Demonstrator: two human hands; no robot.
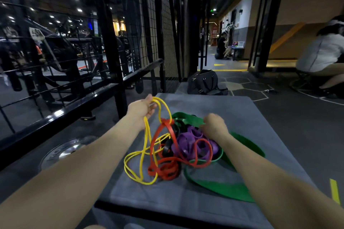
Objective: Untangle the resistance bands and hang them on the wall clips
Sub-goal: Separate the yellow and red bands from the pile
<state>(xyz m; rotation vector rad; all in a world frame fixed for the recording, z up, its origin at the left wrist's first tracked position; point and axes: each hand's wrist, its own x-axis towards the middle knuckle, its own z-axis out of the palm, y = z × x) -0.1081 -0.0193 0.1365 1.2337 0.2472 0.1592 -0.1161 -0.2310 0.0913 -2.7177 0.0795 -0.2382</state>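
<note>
Hands (143, 111) are untangling: your left is gripping the yellow band (147, 147), your right (214, 126) pinching the green band (188, 118). Next, you'd be easing yellow free of the red band (163, 169).

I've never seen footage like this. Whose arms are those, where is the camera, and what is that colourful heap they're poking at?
There is no machine here. A person wears a camera on the head, looking down at their own bare arms. On a grey mat lies a tangle of stretchy exercise bands: a yellow band, a red band, a purple band, a black band and a wide green band. The left hand holds up loops of the yellow band. The right hand pinches the green band.
</note>
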